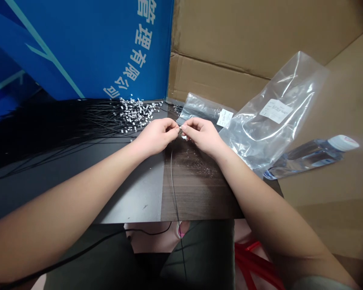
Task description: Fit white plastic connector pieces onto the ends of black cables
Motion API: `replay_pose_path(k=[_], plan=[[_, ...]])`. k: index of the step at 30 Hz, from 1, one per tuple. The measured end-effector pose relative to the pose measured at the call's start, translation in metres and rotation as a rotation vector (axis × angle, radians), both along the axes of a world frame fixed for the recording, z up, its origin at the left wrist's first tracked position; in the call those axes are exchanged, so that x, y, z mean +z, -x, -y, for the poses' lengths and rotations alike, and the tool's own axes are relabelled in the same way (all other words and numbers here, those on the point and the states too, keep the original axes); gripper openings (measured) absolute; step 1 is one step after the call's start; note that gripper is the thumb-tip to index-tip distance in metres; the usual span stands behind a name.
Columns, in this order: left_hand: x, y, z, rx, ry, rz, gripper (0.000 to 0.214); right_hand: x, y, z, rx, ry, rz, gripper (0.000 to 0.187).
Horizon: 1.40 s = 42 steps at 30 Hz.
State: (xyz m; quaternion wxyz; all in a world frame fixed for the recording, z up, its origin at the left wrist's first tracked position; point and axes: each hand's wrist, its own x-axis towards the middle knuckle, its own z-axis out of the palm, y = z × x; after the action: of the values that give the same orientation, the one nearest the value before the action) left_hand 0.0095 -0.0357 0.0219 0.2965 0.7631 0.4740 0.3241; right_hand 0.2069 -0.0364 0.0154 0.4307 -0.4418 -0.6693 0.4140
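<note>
Both grips are narrow: the left hand and the right hand are brought together just above the desk, with their fingertips pinched around a small white piece at the centre of the frame. Its exact shape is too small to be made out. A thin black cable hangs down from the pinch and runs across the desk towards the bottom of the frame, but which hand holds it cannot be told.

To the upper left, a mass of black cables is spread over the desk, with many small white tags heaped at its far end. A blue printed board stands behind them. To the upper right, a smaller plastic bag of black cables lies against a large transparent plastic bag bearing a white label. A plastic water bottle lies on its side on cardboard at the right.
</note>
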Motion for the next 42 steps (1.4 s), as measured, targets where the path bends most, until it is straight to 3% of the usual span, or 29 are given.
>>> replay_pose_path(k=[9, 26, 35, 42], plan=[[0.0012, -0.001, 0.002, 0.03, -0.047, -0.049, 0.023, 0.0044, 0.0, 0.0029, -0.007, -0.107, 0.131, 0.015], [0.0021, -0.0018, 0.0016, 0.051, -0.043, -0.043, 0.022, 0.006, 0.0026, 0.0038, -0.051, -0.12, 0.179, 0.014], [0.0007, -0.0021, -0.0002, 0.035, 0.004, 0.096, 0.023, 0.0011, 0.0015, -0.0002, -0.032, 0.086, -0.055, 0.018], [-0.001, 0.0, -0.0037, 0.009, 0.027, 0.091, 0.023, 0.003, 0.0008, 0.0006, -0.06, 0.113, -0.072, 0.019]])
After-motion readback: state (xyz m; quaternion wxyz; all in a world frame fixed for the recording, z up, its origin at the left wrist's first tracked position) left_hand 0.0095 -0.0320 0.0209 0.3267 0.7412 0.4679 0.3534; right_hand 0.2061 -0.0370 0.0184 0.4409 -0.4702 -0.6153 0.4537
